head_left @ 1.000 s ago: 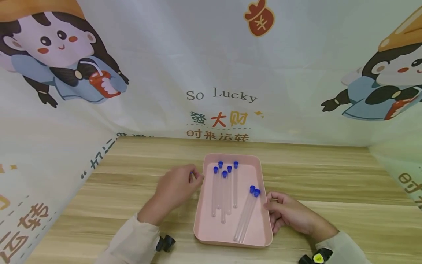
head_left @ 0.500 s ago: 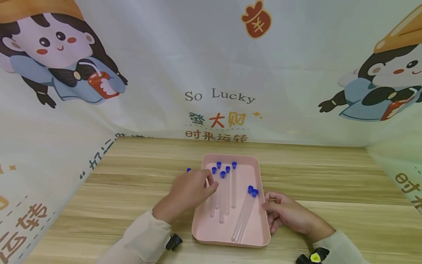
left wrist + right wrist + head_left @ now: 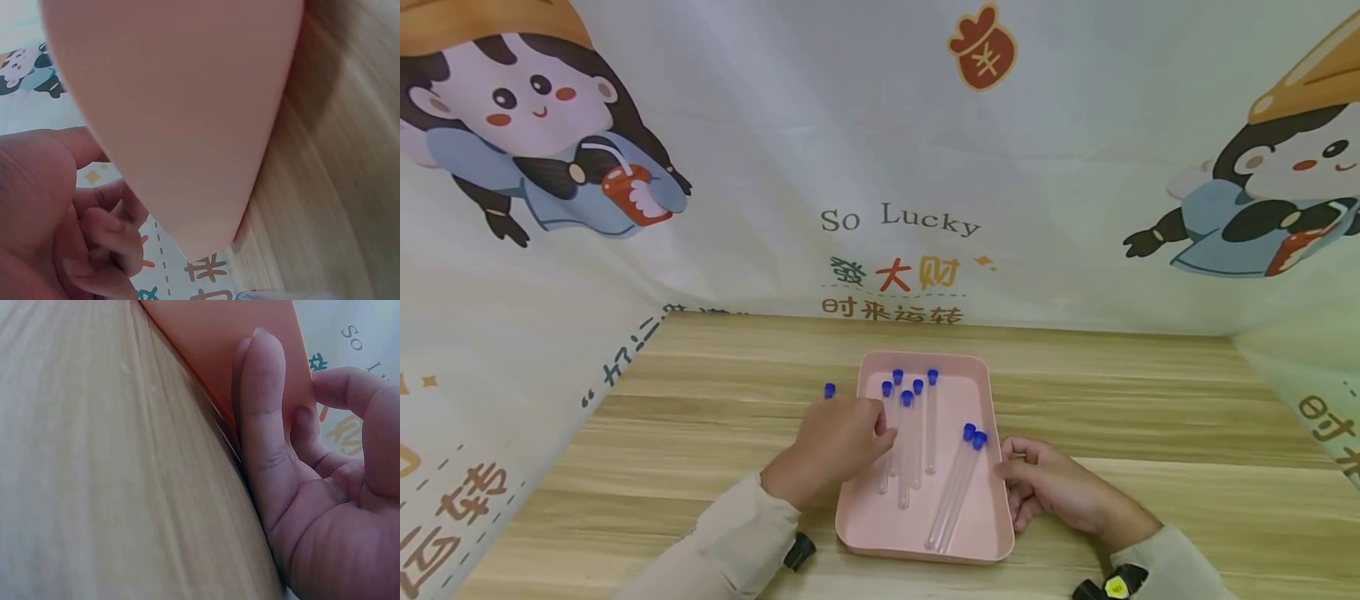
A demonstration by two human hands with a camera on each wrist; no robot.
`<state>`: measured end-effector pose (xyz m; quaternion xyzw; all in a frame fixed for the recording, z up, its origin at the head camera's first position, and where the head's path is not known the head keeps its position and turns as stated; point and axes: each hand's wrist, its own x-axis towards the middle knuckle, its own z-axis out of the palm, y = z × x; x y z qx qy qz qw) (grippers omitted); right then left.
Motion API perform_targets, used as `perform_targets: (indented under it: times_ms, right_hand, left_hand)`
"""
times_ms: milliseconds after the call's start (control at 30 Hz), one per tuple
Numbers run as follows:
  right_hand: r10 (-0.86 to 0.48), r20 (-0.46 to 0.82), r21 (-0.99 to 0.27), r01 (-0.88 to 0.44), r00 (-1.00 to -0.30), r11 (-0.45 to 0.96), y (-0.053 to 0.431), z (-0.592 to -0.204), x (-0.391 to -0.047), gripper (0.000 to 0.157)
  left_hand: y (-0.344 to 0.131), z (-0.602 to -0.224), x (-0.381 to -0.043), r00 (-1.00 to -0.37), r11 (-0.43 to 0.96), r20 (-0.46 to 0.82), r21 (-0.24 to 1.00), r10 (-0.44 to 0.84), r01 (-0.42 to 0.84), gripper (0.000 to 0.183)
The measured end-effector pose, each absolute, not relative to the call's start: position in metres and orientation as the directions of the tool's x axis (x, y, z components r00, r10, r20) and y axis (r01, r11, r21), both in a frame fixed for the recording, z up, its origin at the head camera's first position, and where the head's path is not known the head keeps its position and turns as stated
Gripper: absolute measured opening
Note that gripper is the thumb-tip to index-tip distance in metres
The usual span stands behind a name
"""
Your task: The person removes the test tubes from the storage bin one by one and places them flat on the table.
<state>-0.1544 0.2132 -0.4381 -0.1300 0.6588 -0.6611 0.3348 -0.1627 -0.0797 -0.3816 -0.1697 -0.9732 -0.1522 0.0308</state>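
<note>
- Left: one blue cap [image 3: 830, 390] is seen in the head view beyond the left hand [image 3: 842, 437], outside the pink tray [image 3: 962, 396]; in the left wrist view, a clear piece [image 3: 275, 295] with blue on it is cut off by the lower edge.
- The left hand is held across the tray's left rim, fingers bent; fingertips are partly hidden by the wall in the left wrist view, so whether anything is gripped cannot be told.
- Centre: one tray is set on the wooden table [image 3: 700, 417]; its inside is shown only from the head. Seven blue-capped clear tubes [image 3: 932, 429] are contained: five at left, two slanted at right.
- Right: the tray's side is gripped by the right hand [image 3: 1045, 483]; fingers against the outer wall are shown best in the right wrist view.
</note>
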Motion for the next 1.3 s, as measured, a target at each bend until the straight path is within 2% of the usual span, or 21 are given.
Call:
perform_targets:
  times_ms: [367,700,1300]
  right_hand:
    - [-0.615,-0.269,-0.959,0.267,-0.741,0.098,0.214,-0.441,-0.156,0.009]
    - [-0.618,-0.266,-0.959,0.269,-0.74,0.09,0.216,-0.441,-0.156,0.009]
    - [-0.623,-0.262,-0.96,0.267,-0.737,0.087,0.215,-0.441,-0.155,0.009]
  left_hand:
    - [-0.082,-0.389,-0.164,-0.957,0.924,0.071,0.249,0.28,0.288,0.027]
    - [-0.082,-0.396,-0.165,-0.957,0.918,0.075,0.27,0.281,0.291,0.024]
    - [-0.082,-0.402,-0.162,-0.944,0.915,0.115,0.233,0.309,0.328,0.028]
